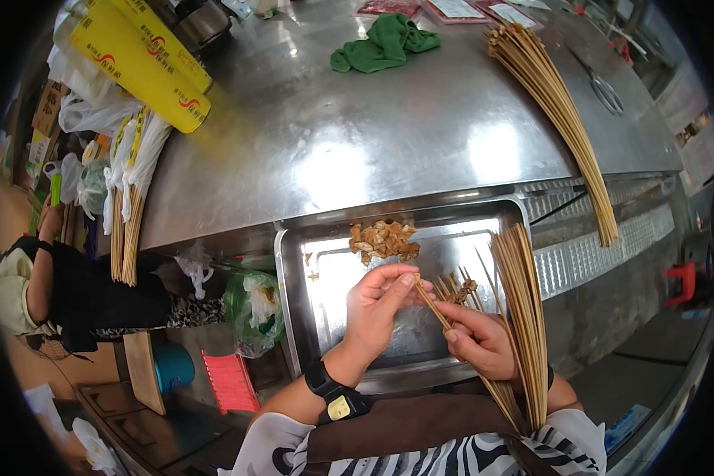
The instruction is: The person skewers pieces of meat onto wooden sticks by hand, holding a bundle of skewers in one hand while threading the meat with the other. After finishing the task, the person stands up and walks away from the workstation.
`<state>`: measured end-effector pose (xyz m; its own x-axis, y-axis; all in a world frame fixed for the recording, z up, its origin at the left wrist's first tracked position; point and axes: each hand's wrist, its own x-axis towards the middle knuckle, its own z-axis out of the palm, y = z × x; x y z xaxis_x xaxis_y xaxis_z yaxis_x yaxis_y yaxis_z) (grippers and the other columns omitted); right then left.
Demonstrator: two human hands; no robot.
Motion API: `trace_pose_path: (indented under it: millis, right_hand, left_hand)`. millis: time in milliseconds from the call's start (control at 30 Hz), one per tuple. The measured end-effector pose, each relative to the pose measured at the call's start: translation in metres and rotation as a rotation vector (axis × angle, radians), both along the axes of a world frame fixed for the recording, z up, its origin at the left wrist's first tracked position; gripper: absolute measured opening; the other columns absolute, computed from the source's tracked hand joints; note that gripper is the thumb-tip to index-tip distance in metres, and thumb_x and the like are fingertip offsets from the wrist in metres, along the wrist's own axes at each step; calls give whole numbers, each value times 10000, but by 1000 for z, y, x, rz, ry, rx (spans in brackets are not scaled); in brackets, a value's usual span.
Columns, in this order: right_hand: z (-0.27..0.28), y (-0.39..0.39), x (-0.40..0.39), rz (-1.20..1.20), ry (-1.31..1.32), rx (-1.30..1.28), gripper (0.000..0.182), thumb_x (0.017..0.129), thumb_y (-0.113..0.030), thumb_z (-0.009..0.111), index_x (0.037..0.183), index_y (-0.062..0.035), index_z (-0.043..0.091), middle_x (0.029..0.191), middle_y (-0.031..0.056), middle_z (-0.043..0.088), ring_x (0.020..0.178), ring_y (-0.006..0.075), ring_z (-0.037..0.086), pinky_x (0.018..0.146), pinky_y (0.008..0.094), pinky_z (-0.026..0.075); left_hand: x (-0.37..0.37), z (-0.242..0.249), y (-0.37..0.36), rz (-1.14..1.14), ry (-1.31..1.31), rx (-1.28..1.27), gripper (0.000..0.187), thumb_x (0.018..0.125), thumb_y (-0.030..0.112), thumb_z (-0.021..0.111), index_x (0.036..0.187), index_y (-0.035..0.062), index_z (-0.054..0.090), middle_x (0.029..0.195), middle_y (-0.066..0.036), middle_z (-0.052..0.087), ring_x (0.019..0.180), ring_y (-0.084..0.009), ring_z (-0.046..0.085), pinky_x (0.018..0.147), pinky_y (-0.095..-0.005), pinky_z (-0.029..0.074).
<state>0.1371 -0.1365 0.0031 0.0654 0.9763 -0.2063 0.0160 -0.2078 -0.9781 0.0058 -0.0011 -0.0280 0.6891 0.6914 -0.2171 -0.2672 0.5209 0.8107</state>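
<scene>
Over the metal tray (pixel 288 317), my left hand (pixel 375 308) pinches at the upper end of a bamboo skewer (pixel 432 302). Whether a food piece is also between those fingertips is hidden. My right hand (pixel 484 343) is closed on the same skewer lower down, thumb and fingers along the stick. Just beyond my left hand, a heap of brown food chunks (pixel 383 240) lies in the tray. Several skewers with brown pieces on them (pixel 462 292) rest behind my right hand, partly covered by it. A thick bundle of bare skewers (pixel 523 305) leans across the tray's right side, beside my right forearm.
A steel table (pixel 293 143) adjoins the tray, bearing a green cloth (pixel 385 44), another skewer bundle (pixel 559 103), scissors (pixel 605 91) and yellow rolls (pixel 143 67). Wrapped skewers (pixel 128 222) overhang its left edge. At left stands another person (pixel 32 293); a red stool (pixel 680 284) is at right.
</scene>
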Motion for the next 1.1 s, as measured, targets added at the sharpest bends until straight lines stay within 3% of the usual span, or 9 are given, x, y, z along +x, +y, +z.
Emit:
trace_pose_path:
  millis: [300,700,867,967,1000,1067,1100]
  right_hand:
    - [-2,-3,0,-6,-16,-18,442,879,-101,482,1298,0,385,610,11,485,552,91,468,544,253,392]
    - [1,-2,-3,-25,123,-35,437,889,-60,448,1308,14,347,635,1,485,586,63,460,571,219,389]
    - [5,1,-9,-113,347,27,390,876,3,423,1249,10,307,872,94,506,604,91,481,542,212,386]
    - [0,-2,-8,-110,326,10,331,870,15,430,1175,-9,303,900,105,505,607,96,476,540,216,385]
    - [0,-1,-8,-108,327,10,331,870,15,430,1175,-9,303,900,105,505,607,96,476,540,216,385]
    - [2,0,-10,-156,376,29,234,891,2,429,1102,-29,332,657,13,458,575,64,420,528,202,342]
    - [1,-1,-11,-155,376,29,234,891,2,429,1102,-29,332,657,13,458,575,64,420,528,202,342]
  left_hand:
    - [-1,2,3,-59,17,-208,189,892,166,525,945,5,609,821,-127,638,769,-201,627,722,-328,509]
    - [0,6,0,-108,35,-188,216,898,159,518,963,-27,607,886,-136,638,850,-210,622,795,-339,494]
    - [1,7,-5,-90,65,-135,213,900,142,513,962,-36,612,908,-135,635,872,-208,617,804,-347,493]
    - [2,7,-8,-103,66,-118,211,899,138,516,952,-39,618,912,-133,635,873,-202,614,800,-341,498]
    - [2,7,-9,-110,67,-112,209,897,137,521,946,-40,622,911,-132,636,868,-198,614,792,-334,503]
    - [2,11,-12,-120,83,-95,202,891,131,533,944,-41,625,909,-130,637,856,-192,615,780,-325,508]
    - [2,13,-13,-131,100,-78,196,885,126,544,943,-42,628,906,-128,639,843,-187,616,768,-316,514]
